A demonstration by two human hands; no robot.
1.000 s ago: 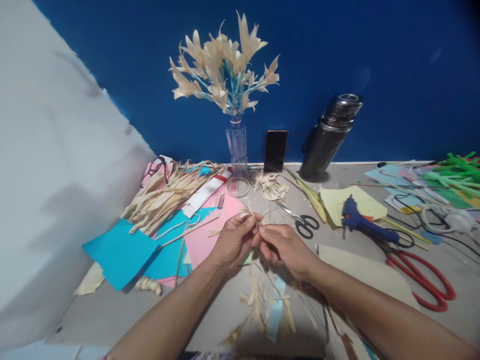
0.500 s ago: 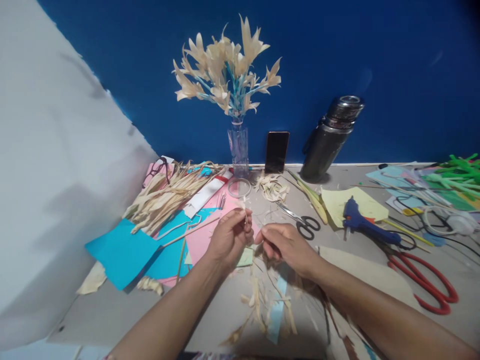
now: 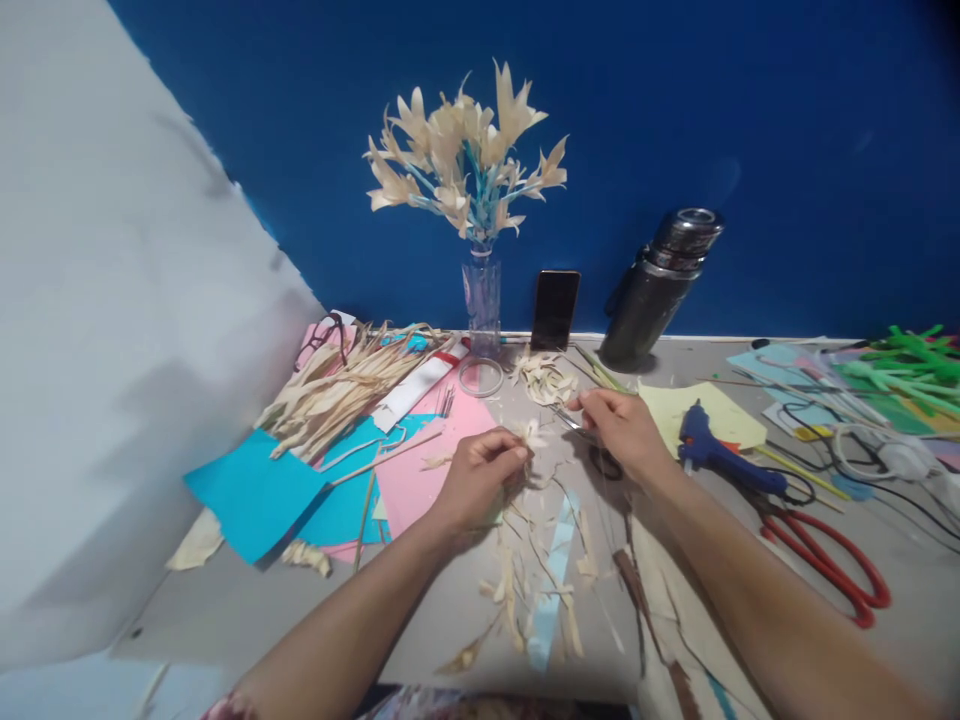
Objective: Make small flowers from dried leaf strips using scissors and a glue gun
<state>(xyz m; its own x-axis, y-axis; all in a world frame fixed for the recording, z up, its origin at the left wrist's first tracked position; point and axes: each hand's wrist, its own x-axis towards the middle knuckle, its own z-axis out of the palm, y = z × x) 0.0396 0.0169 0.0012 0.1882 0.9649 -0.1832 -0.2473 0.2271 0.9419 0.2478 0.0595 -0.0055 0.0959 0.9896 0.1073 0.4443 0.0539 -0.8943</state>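
Observation:
My left hand (image 3: 487,470) is pinched closed around the base of a small pale corn-husk flower (image 3: 531,434), whose thin petals spread above the fingertips. To its right, my right hand (image 3: 621,425) hovers over the small scissors (image 3: 574,422), covering most of their black handles. Its thumb and forefinger are pressed together near the coil of pale husk strips (image 3: 546,378); whatever they hold is too fine to make out. Husk scraps (image 3: 510,590) and a light blue paper strip (image 3: 553,590) lie below the hands.
A plastic bottle (image 3: 481,300) holding husk flowers, a phone (image 3: 555,310) and a dark flask (image 3: 660,290) stand along the wall. Dried husks (image 3: 337,400) and blue paper (image 3: 255,495) lie left. A glue gun (image 3: 727,455) and red-handled scissors (image 3: 832,560) lie right.
My right hand has moved away from the left, up and right over the small scissors. My left hand has turned and shifted slightly right and down, with the flower more visible.

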